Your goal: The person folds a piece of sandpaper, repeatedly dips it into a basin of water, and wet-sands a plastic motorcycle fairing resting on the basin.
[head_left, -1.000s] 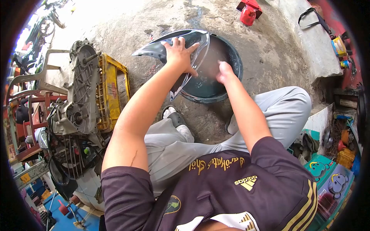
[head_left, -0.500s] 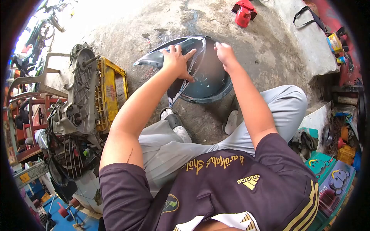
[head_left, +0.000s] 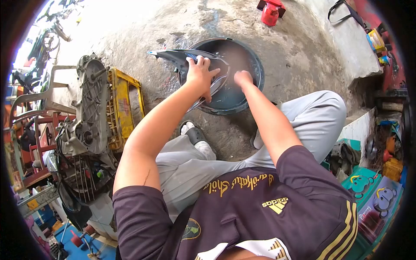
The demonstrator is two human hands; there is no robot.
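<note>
A dark, glossy, curved motorcycle body panel is tilted over the left side of a round black basin of murky water. My left hand holds the panel, its fingers spread across the surface and its thumb lower down. My right hand is closed in a fist over the water, just right of the panel's edge. Whatever its fingers hold, if anything, is hidden. The panel's lower part is partly covered by my left hand and forearm.
On my left stand a yellow crate, a grey engine casing and a metal frame. A red part lies on the concrete floor beyond the basin. A concrete ledge runs along the right, with a black strap on it.
My right hand has come down and left, from the panel's far right edge to above the water. The panel has shifted left and tilted, uncovering more of the basin.
</note>
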